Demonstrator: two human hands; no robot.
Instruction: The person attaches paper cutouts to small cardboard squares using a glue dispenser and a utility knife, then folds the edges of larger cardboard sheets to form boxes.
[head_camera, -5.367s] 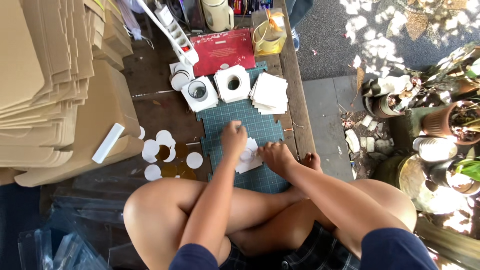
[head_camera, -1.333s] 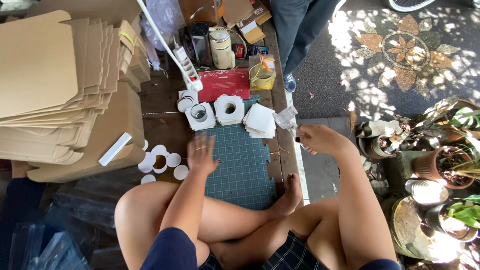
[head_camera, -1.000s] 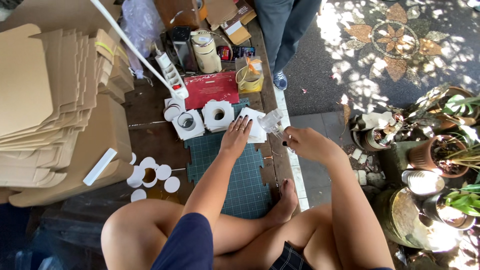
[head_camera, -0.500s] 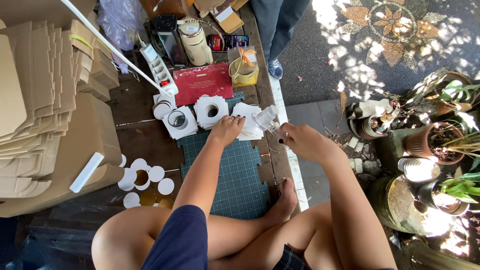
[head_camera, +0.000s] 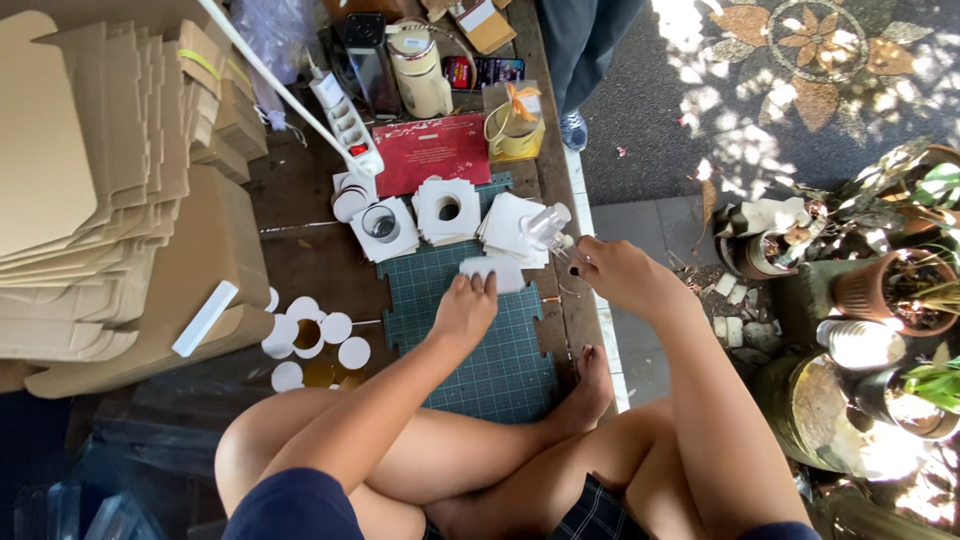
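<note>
Left hand (head_camera: 462, 312): fingers pressed flat on a small white folded card (head_camera: 492, 272), pinned to the green gridded cutting mat (head_camera: 490, 370).
Right hand (head_camera: 612, 275): fingers pinched round a clear plastic bottle (head_camera: 547, 224), tilted towards the card.
Nearby: white card stacks (head_camera: 446, 209).

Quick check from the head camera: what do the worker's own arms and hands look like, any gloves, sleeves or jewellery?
Both arms are bare from short dark navy sleeves down. The left hand and right hand wear no gloves; no rings, watch or bands show at this size.
</note>
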